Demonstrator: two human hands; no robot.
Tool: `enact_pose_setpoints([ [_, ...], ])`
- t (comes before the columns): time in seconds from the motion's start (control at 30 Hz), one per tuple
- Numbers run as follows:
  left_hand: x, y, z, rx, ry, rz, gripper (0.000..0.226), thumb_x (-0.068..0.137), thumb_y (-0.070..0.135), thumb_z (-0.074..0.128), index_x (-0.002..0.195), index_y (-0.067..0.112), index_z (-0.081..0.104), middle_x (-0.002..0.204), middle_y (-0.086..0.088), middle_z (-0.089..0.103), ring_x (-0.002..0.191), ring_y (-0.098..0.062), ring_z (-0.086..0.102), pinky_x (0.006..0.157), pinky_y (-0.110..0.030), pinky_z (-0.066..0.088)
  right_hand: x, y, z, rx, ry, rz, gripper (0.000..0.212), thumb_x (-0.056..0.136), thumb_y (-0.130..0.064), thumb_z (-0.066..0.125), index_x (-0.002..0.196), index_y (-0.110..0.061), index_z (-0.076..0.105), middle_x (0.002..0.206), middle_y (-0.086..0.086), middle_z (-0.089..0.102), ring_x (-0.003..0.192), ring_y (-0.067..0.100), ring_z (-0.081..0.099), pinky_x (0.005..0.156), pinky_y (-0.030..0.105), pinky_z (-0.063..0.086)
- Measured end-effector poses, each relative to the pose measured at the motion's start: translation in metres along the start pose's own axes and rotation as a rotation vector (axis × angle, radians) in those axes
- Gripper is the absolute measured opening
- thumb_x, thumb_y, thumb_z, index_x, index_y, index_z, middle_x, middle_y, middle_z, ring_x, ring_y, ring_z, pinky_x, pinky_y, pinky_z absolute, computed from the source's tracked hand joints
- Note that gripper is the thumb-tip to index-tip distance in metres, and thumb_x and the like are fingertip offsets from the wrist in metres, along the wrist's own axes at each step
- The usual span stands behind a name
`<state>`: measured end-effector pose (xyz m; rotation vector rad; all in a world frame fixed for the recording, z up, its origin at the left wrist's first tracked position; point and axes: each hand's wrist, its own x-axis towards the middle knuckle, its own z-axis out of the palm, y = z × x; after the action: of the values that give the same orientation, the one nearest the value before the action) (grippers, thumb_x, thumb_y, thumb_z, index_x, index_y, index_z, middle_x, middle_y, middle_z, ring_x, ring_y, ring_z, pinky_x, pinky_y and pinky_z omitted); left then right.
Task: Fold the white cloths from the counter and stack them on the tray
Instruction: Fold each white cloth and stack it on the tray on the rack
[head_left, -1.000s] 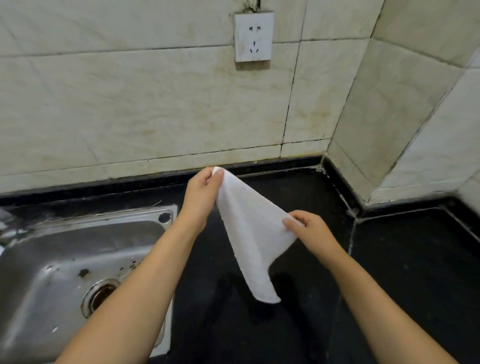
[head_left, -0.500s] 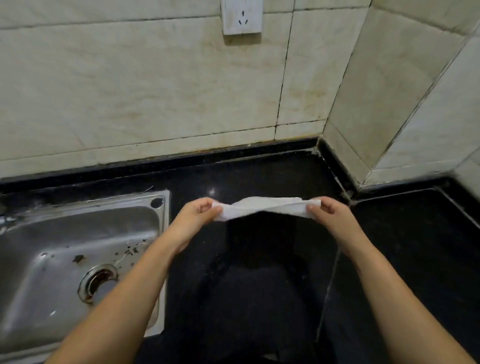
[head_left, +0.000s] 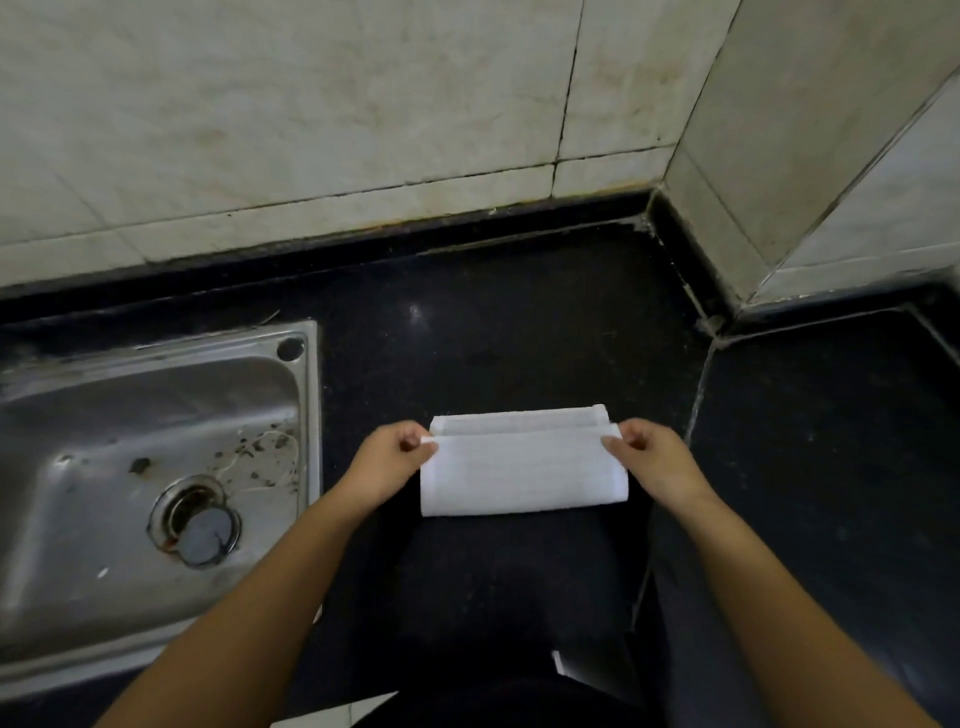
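Note:
A white cloth (head_left: 522, 470) lies on the black counter (head_left: 493, 338), folded over into a wide rectangle whose top layer stops a little short of the far edge. My left hand (head_left: 392, 457) pinches the top layer's left corner. My right hand (head_left: 652, 457) pinches the top layer's right corner. No tray is in view, and no other cloths show.
A steel sink (head_left: 156, 467) with a plugged drain (head_left: 200, 525) sits to the left of the cloth. Tiled walls (head_left: 363, 130) close the back and right, forming a corner. The counter continues to the right past a seam (head_left: 696, 405).
The cloth, held hanging by two corners and then stretched in the air between my hands, now lies folded on the counter. The view has tilted downward.

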<state>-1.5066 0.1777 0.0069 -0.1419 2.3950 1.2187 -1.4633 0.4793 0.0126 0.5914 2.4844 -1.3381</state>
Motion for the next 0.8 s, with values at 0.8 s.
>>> enact_pose_setpoints([
  [0.8,0.069,0.127,0.123,1.223,-0.465,0.941,0.032,0.091,0.011,0.048,0.124,0.014,0.052,0.137,-0.006,0.041,0.129,-0.024,0.038,0.107,-0.037,0.032,-0.021,0.009,0.032,-0.413,0.139,0.257,0.026,0.093,-0.030,0.048,0.111,-0.014,0.058,0.117,0.007,0.055,0.114,0.026,0.049,0.091,0.037,0.041],
])
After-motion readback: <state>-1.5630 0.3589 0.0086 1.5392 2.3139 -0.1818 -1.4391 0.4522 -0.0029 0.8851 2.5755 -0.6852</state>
